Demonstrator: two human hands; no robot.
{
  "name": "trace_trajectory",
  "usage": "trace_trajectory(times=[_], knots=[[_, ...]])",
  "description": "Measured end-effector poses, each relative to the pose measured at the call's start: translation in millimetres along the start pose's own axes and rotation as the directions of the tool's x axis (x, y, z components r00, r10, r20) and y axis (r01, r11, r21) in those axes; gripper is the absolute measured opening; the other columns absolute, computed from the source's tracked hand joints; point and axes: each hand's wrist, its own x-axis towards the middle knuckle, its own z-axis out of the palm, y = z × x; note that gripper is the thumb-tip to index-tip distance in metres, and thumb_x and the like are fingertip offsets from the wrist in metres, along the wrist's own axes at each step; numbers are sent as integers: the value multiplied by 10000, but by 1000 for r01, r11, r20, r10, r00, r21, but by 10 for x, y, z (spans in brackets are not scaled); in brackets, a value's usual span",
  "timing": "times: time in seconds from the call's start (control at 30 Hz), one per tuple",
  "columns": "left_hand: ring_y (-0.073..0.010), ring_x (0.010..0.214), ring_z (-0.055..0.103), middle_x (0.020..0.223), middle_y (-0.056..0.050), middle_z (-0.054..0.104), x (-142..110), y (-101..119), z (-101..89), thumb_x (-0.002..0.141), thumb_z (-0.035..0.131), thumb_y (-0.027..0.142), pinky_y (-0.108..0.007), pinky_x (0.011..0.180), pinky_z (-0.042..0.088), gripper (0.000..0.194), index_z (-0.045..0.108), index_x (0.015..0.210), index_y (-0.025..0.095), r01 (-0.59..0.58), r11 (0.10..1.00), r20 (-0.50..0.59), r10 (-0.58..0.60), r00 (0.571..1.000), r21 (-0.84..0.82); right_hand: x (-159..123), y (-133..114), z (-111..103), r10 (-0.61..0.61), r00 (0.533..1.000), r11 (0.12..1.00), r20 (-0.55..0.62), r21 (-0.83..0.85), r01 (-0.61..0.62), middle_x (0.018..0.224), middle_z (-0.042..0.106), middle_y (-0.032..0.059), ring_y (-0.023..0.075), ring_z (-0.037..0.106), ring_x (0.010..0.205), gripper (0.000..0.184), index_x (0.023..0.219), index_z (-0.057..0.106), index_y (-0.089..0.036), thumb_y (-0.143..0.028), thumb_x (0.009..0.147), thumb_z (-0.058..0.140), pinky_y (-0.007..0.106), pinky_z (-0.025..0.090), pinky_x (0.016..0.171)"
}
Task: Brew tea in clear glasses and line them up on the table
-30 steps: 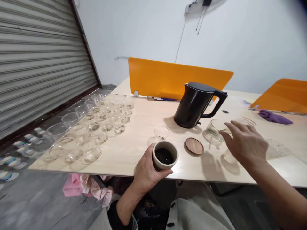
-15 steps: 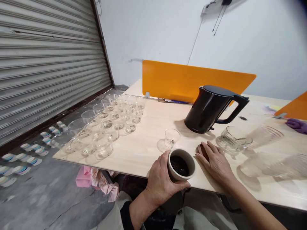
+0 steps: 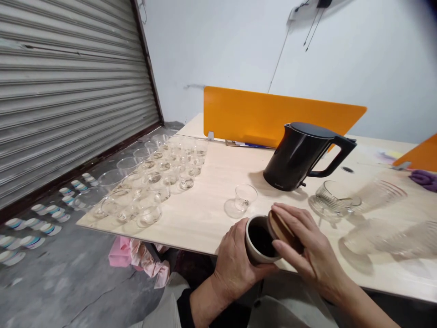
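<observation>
My left hand [image 3: 234, 259] is wrapped round a pale ceramic canister [image 3: 254, 253] at the table's front edge. Its inside looks dark; what it contains cannot be made out clearly now. A round wooden lid [image 3: 280, 228], tilted on edge, is gripped in my right hand [image 3: 312, 248] at the canister's right rim. The mouth is still partly uncovered. Just behind my hands stands a small clear cup [image 3: 246, 198] with dark bits at its bottom. A black electric kettle [image 3: 290, 157] rests behind it, to the right.
Rows of clear plastic cups [image 3: 150, 200] fill the table's left end. A glass cup [image 3: 336, 193] and toppled stacks of plastic cups [image 3: 406, 239] lie at right. An orange divider [image 3: 266, 114] stands behind; white cups [image 3: 51, 228] sit on the floor.
My right hand has lifted the wooden lid off the table and brought it left to the canister's rim. My left hand and the canister have shifted slightly right.
</observation>
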Motion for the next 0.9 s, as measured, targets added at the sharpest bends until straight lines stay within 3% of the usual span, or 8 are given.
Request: trace_trajectory(times=[0.13, 0.4, 0.77, 0.9], knots=[[-346, 1234, 647, 1365, -154, 620, -24, -15, 71, 722, 841, 599, -536, 1031, 566, 1009, 314, 1502, 233, -43, 998, -51, 45, 998, 47, 96, -147, 108, -103, 990, 993, 93, -49, 108, 1439, 566, 165, 366, 486, 1328, 636, 1517, 495, -223, -396, 933, 677, 572, 502, 1050], [-340, 1229, 650, 1363, -167, 625, 2, -2, 60, 799, 744, 448, -516, 1041, 571, 855, 324, 1500, 195, -46, 993, -30, 49, 998, 108, 180, -284, 186, -125, 960, 982, 249, -106, 156, 1406, 585, 183, 368, 498, 1297, 599, 1487, 525, -184, -428, 951, 638, 613, 503, 1057], [-364, 1298, 614, 1404, -188, 606, 4, -46, 102, 819, 723, 393, -536, 1098, 525, 791, 353, 1493, 205, 14, 997, 7, -14, 1000, 76, 93, -249, 338, -132, 965, 962, 226, -206, 180, 1485, 575, 179, 382, 466, 1401, 709, 1564, 460, -177, -440, 939, 666, 607, 463, 1130], [-378, 1277, 630, 1392, -166, 628, 36, 6, 9, 733, 808, 504, -556, 1076, 535, 861, 401, 1445, 242, 79, 996, 31, -78, 996, -34, 28, -202, 255, -159, 978, 978, 136, -112, 175, 1612, 437, 185, 392, 386, 1475, 860, 1650, 296, -194, -652, 965, 541, 625, 399, 1171]])
